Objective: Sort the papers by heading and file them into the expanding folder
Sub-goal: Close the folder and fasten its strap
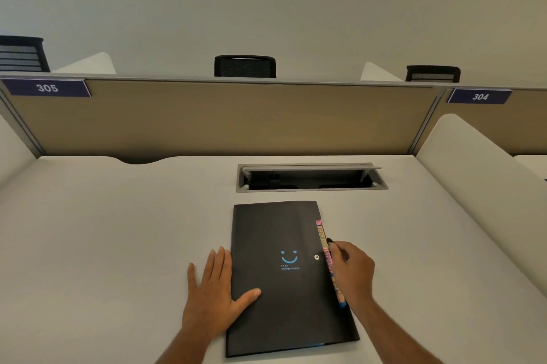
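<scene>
White desk (118, 230), black folder (281, 289) with smile logo, left hand (213, 289) flat, right hand (352, 272) pinching elastic.

Left hand (211, 289) lies flat, fingers spread; right hand (352, 270) curled, fingertips pinched.

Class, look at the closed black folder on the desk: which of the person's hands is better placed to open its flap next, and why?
The right hand: its fingers already sit at the black folder's tabbed opening edge, near the snap button. The left hand lies flat at the opposite edge, thumb on the cover, probably steadying it.
</scene>
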`<state>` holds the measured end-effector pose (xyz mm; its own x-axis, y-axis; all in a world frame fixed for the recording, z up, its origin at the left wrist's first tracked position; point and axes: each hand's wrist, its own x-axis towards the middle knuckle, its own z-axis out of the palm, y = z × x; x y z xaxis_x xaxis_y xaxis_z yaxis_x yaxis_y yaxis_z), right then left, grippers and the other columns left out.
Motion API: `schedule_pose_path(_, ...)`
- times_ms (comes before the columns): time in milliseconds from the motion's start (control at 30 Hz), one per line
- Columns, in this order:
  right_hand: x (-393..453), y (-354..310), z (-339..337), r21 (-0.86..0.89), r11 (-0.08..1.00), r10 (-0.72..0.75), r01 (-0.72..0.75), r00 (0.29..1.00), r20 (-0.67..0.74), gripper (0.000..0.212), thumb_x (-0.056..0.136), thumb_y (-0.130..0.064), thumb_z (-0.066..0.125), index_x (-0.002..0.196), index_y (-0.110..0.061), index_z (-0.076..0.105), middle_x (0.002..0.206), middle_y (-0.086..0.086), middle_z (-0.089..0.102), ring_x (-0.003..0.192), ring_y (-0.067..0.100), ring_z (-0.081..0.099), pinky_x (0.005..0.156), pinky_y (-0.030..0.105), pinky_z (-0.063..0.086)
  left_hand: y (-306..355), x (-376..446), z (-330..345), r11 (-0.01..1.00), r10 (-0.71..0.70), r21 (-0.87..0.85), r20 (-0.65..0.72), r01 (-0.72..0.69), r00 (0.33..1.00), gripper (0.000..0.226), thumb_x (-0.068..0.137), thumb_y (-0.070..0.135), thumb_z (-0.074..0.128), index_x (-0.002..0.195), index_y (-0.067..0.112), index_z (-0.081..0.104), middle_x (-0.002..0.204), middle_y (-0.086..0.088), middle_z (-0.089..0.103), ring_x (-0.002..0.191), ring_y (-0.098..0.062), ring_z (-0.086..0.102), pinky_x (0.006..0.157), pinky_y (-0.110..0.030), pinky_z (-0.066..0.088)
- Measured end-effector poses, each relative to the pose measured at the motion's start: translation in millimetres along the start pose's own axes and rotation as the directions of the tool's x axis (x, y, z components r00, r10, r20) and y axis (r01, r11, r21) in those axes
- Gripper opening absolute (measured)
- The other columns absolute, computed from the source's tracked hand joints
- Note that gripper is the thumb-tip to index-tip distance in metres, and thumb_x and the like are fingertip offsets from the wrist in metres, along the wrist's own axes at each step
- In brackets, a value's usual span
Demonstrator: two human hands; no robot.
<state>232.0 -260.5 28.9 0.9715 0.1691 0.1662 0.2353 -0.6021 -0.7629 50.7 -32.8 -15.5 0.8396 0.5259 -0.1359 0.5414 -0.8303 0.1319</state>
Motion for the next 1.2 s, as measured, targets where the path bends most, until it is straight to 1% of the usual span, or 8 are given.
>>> schedule_pose_path(67,-3.6,2.6,1.5,-0.024,0.999,-0.041,0.042,0.999,0.028,0.017,0.093,-0.017,0.067,0.106,-0.009,0.075,0.099,0.006,0.076,0.083,0.012,0.063,0.071,0.009,0.044,0.3,-0.1,-0.4,1.000,-0.002,0.003,0.000,0.002,1.000,0.119,0.065,0.098,-0.007,0.156,0.022,-0.019,0.167,0.002,-0.016,0.153,-0.019,-0.017,0.118,-0.057,-0.016)
schedule_pose_path(167,-6.7,7.0,4.6,-0.110,0.985,-0.124,0.135,0.987,0.103,0.020,0.095,-0.019,0.065,0.110,-0.010,0.074,0.104,0.006,0.075,0.091,0.017,0.067,0.083,0.021,0.052,0.5,-0.9,-1.4,1.000,0.001,0.000,0.004,-0.001,1.000,0.119,0.064,0.098,-0.008,0.155,0.022,-0.021,0.167,0.002,-0.017,0.153,-0.019,-0.017,0.119,-0.057,-0.015)
schedule_pose_path(400,-3.9,11.8,13.7,-0.373,0.879,-0.160,0.297,0.921,0.355,0.037,0.103,-0.032,0.047,0.134,-0.017,0.060,0.133,0.002,0.062,0.120,0.017,0.055,0.108,0.025,0.040,1.1,-1.8,-2.3,1.000,0.002,-0.003,0.001,-0.002,1.000,0.120,0.063,0.098,-0.011,0.155,0.022,-0.020,0.167,0.002,-0.016,0.153,-0.019,-0.017,0.119,-0.057,-0.015)
schedule_pose_path(633,-2.0,11.4,21.4,-0.487,0.811,-0.137,0.323,0.915,0.379,0.040,0.102,-0.040,0.047,0.138,-0.024,0.056,0.139,-0.005,0.058,0.124,0.013,0.052,0.110,0.023,0.037,1.9,-3.0,-4.9,1.000,0.005,-0.003,0.006,-0.005,1.000,0.120,0.063,0.097,-0.011,0.156,0.021,-0.020,0.167,0.001,-0.016,0.153,-0.020,-0.017,0.120,-0.058,-0.013)
schedule_pose_path(933,-3.3,12.9,22.2,-0.520,0.750,-0.193,0.409,0.887,0.420,0.042,0.103,-0.038,0.044,0.142,-0.025,0.051,0.143,-0.005,0.054,0.128,0.014,0.048,0.111,0.025,0.036,0.8,-0.5,-1.5,1.000,0.000,-0.009,0.009,0.000,1.000,0.120,0.063,0.099,-0.008,0.154,0.022,-0.023,0.167,0.002,-0.018,0.153,-0.020,-0.018,0.118,-0.057,-0.017)
schedule_pose_path(1033,-7.5,11.6,20.3,-0.528,0.724,-0.242,0.443,0.881,0.408,0.036,0.096,-0.027,0.062,0.130,-0.016,0.065,0.130,0.005,0.065,0.118,0.024,0.059,0.103,0.034,0.047,0.1,0.0,0.5,1.000,0.000,0.001,0.001,0.000,1.000,0.119,0.064,0.099,-0.008,0.154,0.022,-0.022,0.167,0.002,-0.017,0.153,-0.020,-0.018,0.117,-0.057,-0.017)
schedule_pose_path(1133,-13.0,9.8,16.0,-0.541,0.684,-0.300,0.489,0.865,0.403,0.041,0.059,-0.019,0.095,0.096,-0.012,0.080,0.094,0.006,0.076,0.083,0.026,0.073,0.071,0.036,0.062,0.0,0.4,1.3,1.000,-0.003,0.001,-0.004,0.003,1.000,0.120,0.064,0.099,-0.008,0.155,0.022,-0.021,0.167,0.002,-0.017,0.153,-0.020,-0.018,0.117,-0.057,-0.018)
schedule_pose_path(1200,-15.7,6.5,14.8,-0.550,0.654,-0.352,0.519,0.852,0.386,0.048,0.044,-0.020,0.101,0.088,-0.013,0.081,0.085,0.004,0.076,0.074,0.024,0.073,0.062,0.033,0.062,0.1,0.2,1.1,1.000,0.000,-0.002,-0.010,0.000,1.000,0.120,0.064,0.099,-0.008,0.155,0.022,-0.019,0.167,0.002,-0.016,0.153,-0.019,-0.018,0.118,-0.057,-0.017)
